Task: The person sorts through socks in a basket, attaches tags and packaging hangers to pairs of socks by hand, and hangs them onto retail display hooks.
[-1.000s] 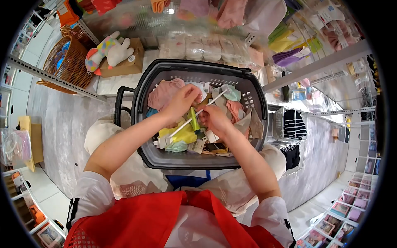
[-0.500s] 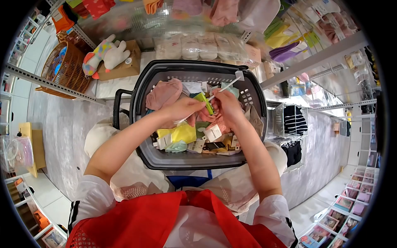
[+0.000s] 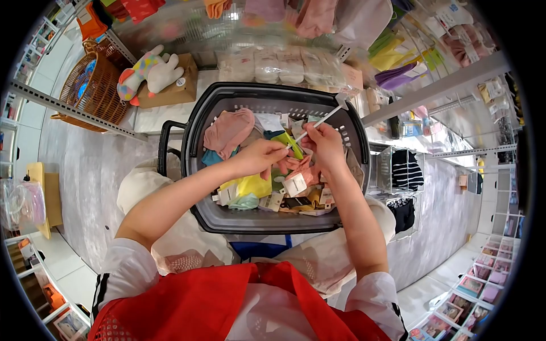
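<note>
Over the basket, my right hand point(image 3: 325, 145) pinches a thin white rod point(image 3: 325, 118) with a flat clear-looking end that points up to the right. The fingertips of my left hand point(image 3: 260, 157) are closed at the rod's lower end. Between both hands is a bright green strip point(image 3: 294, 146), close against the rod; I cannot tell how it is joined. Below them, the grey basket point(image 3: 259, 219) holds several socks with tags: a pink sock point(image 3: 228, 131), a yellow piece point(image 3: 254, 184), a coral piece point(image 3: 301, 170) and a white tag point(image 3: 294, 184).
Behind the basket, plastic-wrapped packs point(image 3: 278, 65) sit on a low shelf under hanging socks. To the left are a plush toy point(image 3: 162, 77) on a cardboard box and a wicker basket point(image 3: 85, 99). Wire bins point(image 3: 392, 170) and a rack post point(image 3: 443, 88) stand at the right.
The rod has shifted slightly right, its flat end moving up and right. My hands are a little farther apart, and more of the green strip's surroundings show. The view has shifted slightly.
</note>
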Available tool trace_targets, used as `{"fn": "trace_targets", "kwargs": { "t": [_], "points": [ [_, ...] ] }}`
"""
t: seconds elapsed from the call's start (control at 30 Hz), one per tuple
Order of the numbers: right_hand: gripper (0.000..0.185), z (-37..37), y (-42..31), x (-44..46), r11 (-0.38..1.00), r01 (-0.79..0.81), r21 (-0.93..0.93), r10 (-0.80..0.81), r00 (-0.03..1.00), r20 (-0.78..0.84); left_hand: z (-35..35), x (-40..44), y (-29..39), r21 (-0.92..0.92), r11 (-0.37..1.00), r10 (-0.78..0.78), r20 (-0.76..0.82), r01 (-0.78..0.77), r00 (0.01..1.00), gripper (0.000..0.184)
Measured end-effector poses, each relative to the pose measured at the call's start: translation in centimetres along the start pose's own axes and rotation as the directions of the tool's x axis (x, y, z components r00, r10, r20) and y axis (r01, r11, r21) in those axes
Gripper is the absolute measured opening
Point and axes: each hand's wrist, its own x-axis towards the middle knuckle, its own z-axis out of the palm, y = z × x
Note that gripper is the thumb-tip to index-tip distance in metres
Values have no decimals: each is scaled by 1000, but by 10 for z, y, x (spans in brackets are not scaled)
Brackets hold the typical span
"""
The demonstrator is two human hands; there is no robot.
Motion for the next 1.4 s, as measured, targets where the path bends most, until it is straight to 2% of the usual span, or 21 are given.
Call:
{"fn": "trace_targets", "kwargs": {
  "t": [0.2, 0.5, 0.6, 0.7, 0.8, 0.9, 1.1, 1.2, 1.23, 1.33, 1.4],
  "points": [
    [16, 2, -10, -5, 998, -19, 64, 20, 1000, -15, -2, -3, 7, -204, 974, -78, 104, 98, 992, 33],
    [17, 4, -10, -4, 997, -30, -68, 37, 993, 114, 1, -5, 6, -174, 969, -133, 227, 175, 965, 34],
    [15, 5, -7, -6, 1000, -23, -20, 26, 989, 147, 5, -8, 9, -196, 961, -151, 211, 193, 966, 35],
    [17, 8, -5, -6, 996, -80, -40, 86, 983, 161, 5, -7, 5, -215, 959, -137, 213, 184, 967, 33],
    [15, 7, 5, -2, 999, -11, -50, 18, 987, 158, 5, -4, 1, -209, 966, -106, 209, 151, 972, 32],
    [14, 8, 9, -2, 979, 86, -185, -76, 995, 62, 5, -4, 1, -234, 963, -93, 186, 136, 978, 32],
    [25, 7, 16, -1, 945, 52, -323, -8, 991, 136, 7, -3, -4, -313, 942, -86, 125, 122, 988, 29],
    [31, 9, 13, -7, 885, 296, -360, -201, 939, 279, 7, -2, -5, -416, 906, -78, 23, 81, 997, 28],
    [36, 16, -14, -25, 877, 185, -444, -64, 960, 273, 6, -2, -7, -436, 898, -68, 7, 64, 998, 27],
    [35, 3, -7, -21, 862, 312, -399, -160, 915, 370, 2, -1, -8, -488, 873, -25, -35, 5, 999, 24],
    [41, -13, -3, -12, 625, 474, -620, -160, 856, 492, 5, -1, -8, -514, 857, 15, -41, -33, 999, 23]
  ]
}}
